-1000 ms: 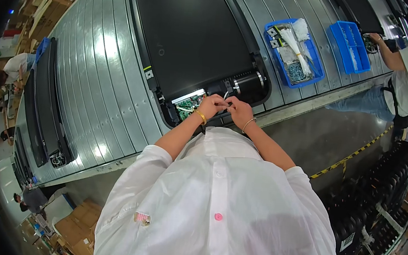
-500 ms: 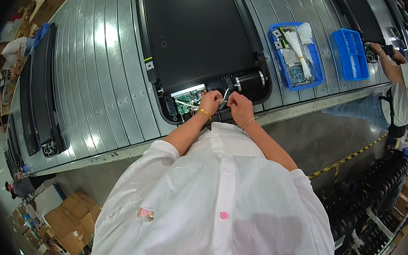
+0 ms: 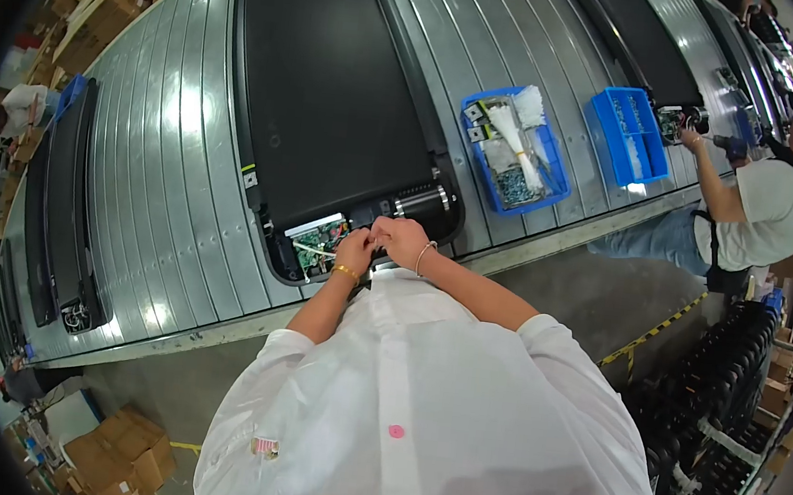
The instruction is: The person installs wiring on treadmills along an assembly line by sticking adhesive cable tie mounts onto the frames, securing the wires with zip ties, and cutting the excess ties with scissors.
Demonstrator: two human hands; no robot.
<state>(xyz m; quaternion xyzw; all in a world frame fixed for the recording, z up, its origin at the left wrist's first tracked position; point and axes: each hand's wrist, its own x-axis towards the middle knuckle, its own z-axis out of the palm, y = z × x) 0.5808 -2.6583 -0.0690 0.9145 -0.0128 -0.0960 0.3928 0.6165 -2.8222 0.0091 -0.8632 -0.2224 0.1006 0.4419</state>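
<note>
A black walking treadmill lies on the metal-slat table, its near end uncovered. Inside that end are a green circuit board with white wires and a dark cylindrical motor. My left hand is closed in a pinch beside the circuit board, over the treadmill's near edge. Close against it, my right hand is also pinched, fingertips meeting those of the left between board and motor. Whatever the fingers hold is too small and covered to make out.
A blue bin of white cable ties, screws and small parts sits right of the treadmill, with a divided blue bin beyond. Farther right a co-worker handles another treadmill. More black treadmill units lie on the left.
My view has shifted, so the treadmill and bins appear farther left and lower. My hands have come closer together; the white strip near them earlier no longer shows clearly. The co-worker's arm has moved.
</note>
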